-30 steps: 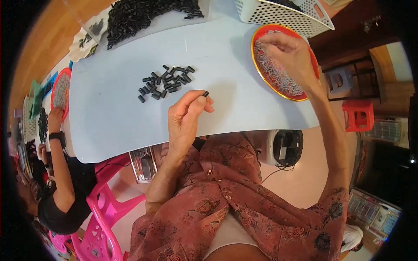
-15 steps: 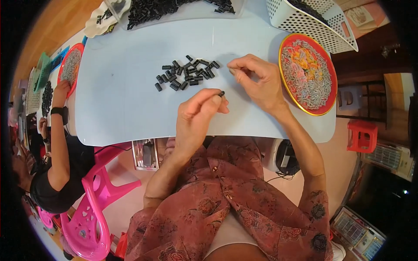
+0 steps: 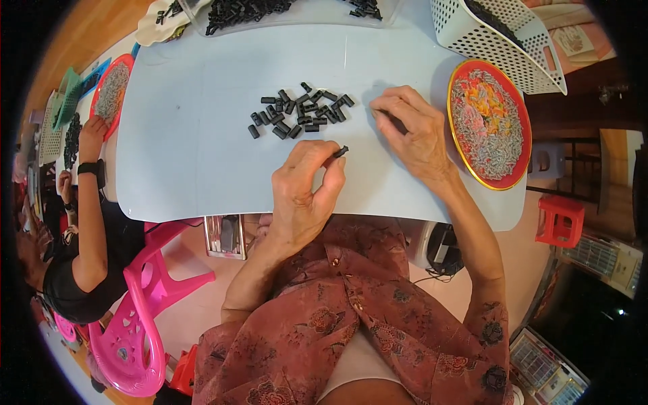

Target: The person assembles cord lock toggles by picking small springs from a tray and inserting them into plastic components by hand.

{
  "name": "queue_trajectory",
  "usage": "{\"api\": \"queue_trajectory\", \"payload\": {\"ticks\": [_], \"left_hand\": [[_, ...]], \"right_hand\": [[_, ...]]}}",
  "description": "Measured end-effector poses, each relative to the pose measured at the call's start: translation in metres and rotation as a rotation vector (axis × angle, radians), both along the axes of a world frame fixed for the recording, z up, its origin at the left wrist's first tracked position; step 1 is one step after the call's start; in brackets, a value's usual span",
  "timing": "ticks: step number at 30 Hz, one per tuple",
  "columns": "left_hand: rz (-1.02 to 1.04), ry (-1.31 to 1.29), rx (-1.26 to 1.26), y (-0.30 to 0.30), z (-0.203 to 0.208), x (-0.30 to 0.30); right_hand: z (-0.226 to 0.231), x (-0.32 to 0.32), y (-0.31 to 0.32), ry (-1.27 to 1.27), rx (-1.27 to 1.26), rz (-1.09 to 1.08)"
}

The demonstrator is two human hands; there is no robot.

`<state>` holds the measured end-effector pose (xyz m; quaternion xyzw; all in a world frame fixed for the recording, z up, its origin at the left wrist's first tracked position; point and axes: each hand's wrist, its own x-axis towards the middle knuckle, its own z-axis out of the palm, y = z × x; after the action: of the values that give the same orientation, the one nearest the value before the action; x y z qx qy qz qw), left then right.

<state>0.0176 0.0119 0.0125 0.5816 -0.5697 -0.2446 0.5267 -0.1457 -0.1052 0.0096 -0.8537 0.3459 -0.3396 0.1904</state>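
Note:
My left hand [image 3: 300, 192] pinches one small black cylindrical plastic piece [image 3: 341, 152] between thumb and forefinger, over the near half of the table. To its right, my right hand [image 3: 415, 138] is closed with thumb and forefinger together; whatever they hold is too small or hidden to name. A loose pile of similar black pieces [image 3: 302, 112] lies just beyond my hands. Beside my right hand is a red round tray [image 3: 524, 135] with a gold rim, strewn with small silver metal pieces [image 3: 489, 152].
The pale table [image 3: 175, 162] carries a clear bin [image 3: 304, 19] of black pieces at its far edge. A white perforated basket [image 3: 489, 50] stands at far right. At left, another person's hand [image 3: 94, 138] touches a red tray [image 3: 123, 65]. A pink chair [image 3: 145, 317] is near the left corner.
My left hand has turned a little and its black piece now shows more fully. The right hand has shifted slightly right, and the whole view has moved a little.

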Motion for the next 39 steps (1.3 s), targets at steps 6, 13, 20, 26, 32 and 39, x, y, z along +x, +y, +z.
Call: {"api": "queue_trajectory", "payload": {"ticks": [6,13,20,26,32,39], "left_hand": [[-0.045,0.191,0.171,0.002,0.000,0.006],[0.001,0.520,0.141,0.003,-0.004,0.009],[-0.003,0.514,0.130,0.004,-0.008,0.009],[-0.001,0.371,0.147,0.004,-0.006,0.006],[-0.014,0.329,0.153,0.004,-0.008,0.005],[-0.039,0.341,0.208,0.004,-0.003,0.006]], "right_hand": [[0.013,0.009,-0.003,-0.134,0.160,-0.017],[0.025,0.030,-0.003,-0.193,0.320,0.110],[0.014,0.024,0.023,-0.319,0.753,0.232],[0.009,0.026,0.033,-0.472,0.809,0.281],[0.003,0.024,0.035,-0.472,0.757,0.260],[0.006,0.017,0.034,-0.412,0.606,0.254]]}}
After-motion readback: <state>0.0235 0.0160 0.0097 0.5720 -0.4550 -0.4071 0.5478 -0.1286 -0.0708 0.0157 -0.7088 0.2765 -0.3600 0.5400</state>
